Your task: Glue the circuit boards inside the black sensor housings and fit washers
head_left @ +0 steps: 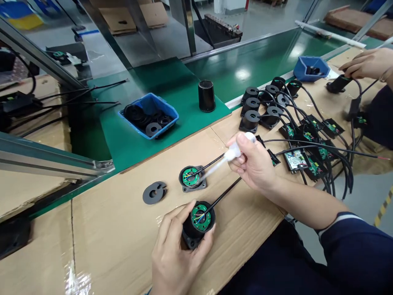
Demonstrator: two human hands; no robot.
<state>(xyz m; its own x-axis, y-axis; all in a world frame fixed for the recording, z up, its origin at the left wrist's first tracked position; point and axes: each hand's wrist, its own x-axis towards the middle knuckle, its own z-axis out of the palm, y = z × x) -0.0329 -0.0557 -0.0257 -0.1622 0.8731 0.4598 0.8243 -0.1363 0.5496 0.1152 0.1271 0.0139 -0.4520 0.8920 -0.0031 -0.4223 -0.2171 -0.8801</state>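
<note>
My left hand (175, 250) is wrapped round a black round housing (196, 227) with a green circuit board and coloured wires on top; a black cable runs from it to the right. My right hand (254, 164) pinches a small white squeeze bottle (235, 150), whose clear nozzle points down-left at a second housing (192, 178) with a green board, lying on the cardboard. A loose black slotted ring (154, 192) lies to the left of that housing.
A blue bin (150, 115) of black rings sits on the green mat, a black cylinder (206, 96) beside it. Several black housings with cables and circuit boards (294, 131) crowd the right. Another person's hand (367, 63) works at far right by a second blue bin (310, 67).
</note>
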